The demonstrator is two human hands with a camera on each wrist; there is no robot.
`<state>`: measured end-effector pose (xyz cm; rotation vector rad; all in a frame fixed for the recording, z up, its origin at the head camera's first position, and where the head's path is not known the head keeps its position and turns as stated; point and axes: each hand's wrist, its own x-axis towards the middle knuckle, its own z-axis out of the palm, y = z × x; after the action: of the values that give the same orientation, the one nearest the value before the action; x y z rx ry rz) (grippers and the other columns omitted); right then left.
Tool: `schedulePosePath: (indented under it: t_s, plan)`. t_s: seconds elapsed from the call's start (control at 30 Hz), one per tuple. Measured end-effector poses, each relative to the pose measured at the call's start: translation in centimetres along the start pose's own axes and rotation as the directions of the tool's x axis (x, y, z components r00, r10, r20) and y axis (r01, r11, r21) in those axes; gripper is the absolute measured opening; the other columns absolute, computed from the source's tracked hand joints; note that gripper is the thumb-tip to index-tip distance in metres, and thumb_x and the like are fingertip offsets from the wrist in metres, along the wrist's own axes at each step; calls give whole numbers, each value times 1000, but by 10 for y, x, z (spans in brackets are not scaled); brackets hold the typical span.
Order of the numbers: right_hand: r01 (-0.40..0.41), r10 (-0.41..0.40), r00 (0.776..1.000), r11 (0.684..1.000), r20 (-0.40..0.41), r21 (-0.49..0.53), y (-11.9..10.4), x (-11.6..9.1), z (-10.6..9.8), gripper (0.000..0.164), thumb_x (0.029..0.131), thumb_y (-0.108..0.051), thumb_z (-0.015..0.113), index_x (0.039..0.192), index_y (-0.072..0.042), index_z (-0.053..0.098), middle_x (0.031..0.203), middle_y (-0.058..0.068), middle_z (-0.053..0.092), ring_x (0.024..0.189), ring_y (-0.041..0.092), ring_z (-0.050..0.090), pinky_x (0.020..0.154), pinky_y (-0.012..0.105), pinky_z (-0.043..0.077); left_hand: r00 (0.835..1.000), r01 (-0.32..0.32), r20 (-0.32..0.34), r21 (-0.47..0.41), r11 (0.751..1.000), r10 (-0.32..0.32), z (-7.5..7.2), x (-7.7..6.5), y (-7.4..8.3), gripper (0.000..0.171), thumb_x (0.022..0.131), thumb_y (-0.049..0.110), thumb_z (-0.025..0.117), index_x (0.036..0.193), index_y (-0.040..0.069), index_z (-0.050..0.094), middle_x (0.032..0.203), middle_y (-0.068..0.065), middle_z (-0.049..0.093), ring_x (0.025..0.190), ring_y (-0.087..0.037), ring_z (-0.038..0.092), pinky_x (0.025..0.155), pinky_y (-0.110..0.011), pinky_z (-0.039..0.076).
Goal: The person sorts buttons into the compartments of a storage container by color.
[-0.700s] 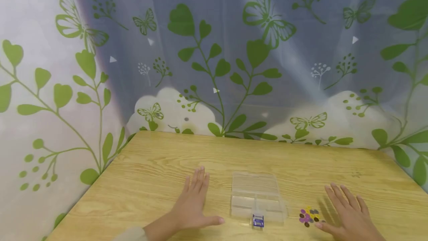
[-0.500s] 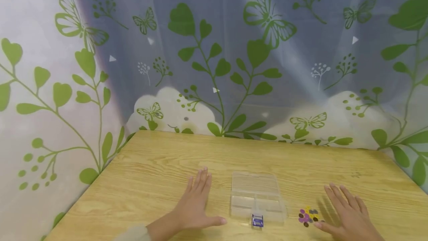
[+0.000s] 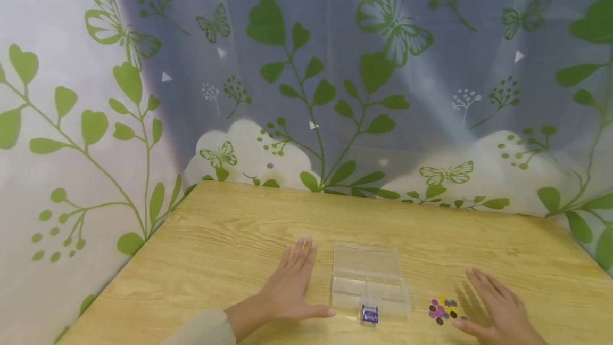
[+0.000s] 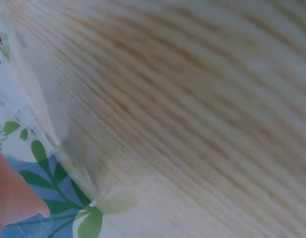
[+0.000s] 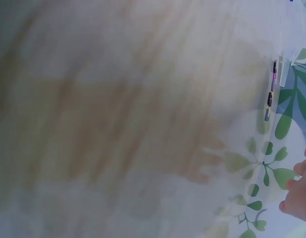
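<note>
A clear plastic compartment box (image 3: 348,286) stands on the table with its lid laid back. At its front edge sits a small blue-purple plastic piece (image 3: 370,313), whose kind I cannot tell. My left hand (image 3: 289,292) is just left of the box, fingers straight and thumb pointing toward it, holding nothing. Right of the box lies a cluster of small round button-like discs (image 3: 442,309) in purple, yellow, black and grey. My right hand (image 3: 500,307) hovers beside them, fingers extended, its thumb near the discs. Both wrist views show just parts of the fingers at the edge.
The wood-grain table (image 3: 230,217) runs back to a curtain (image 3: 421,100) printed with green leaves and butterflies. Another pale printed cloth (image 3: 52,174) hangs along the left side. A small dark mark (image 3: 512,252) is on the table at the right.
My left hand has moved right, closer to the box. The right hand's fingers have drawn together slightly. The box and discs stay where they were; the head view has shifted a little.
</note>
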<state>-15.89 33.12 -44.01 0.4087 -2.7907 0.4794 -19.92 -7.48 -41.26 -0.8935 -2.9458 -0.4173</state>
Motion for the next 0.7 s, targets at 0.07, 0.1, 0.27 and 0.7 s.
schedulePosePath:
  t_s: [0.07, 0.1, 0.27, 0.7]
  plan:
    - [55, -52, 995, 998, -83, 27, 0, -1, 3, 95, 66, -30, 80, 142, 1, 31, 134, 24, 47, 108, 48, 46, 73, 70, 38, 1000, -1, 12, -8, 1000, 1, 0, 2, 1, 116, 72, 76, 51, 147, -2, 11, 155, -19, 1, 144, -34, 4, 117, -51, 9]
    - [66, -60, 992, 997, -109, 49, 0, -1, 4, 94, 65, -27, 82, 141, 1, 34, 132, 23, 49, 105, 47, 47, 71, 70, 40, 1000, -2, 14, -14, 1000, 2, 1, 3, 1, 115, 72, 76, 51, 147, -2, 11, 155, -19, 1, 144, -34, 4, 117, -51, 10]
    - [-67, 75, 996, 980, -38, 190, -6, -1, -5, 78, 72, -21, 79, 135, 3, 41, 131, 25, 49, 106, 49, 46, 69, 71, 41, 1000, -4, 24, -32, 999, 5, 2, 9, 3, 115, 73, 76, 51, 147, -2, 11, 155, -20, 1, 144, -34, 5, 117, -50, 11]
    - [-339, 318, 940, 915, 124, 219, -8, -4, -13, 64, 84, -40, 66, 134, -5, 47, 128, 20, 55, 88, -24, 35, 67, 17, 48, 999, 4, 51, -137, 991, 3, 4, 21, 8, 109, 78, 68, 55, 147, -2, 8, 155, -19, -3, 144, -33, 3, 117, -49, 11]
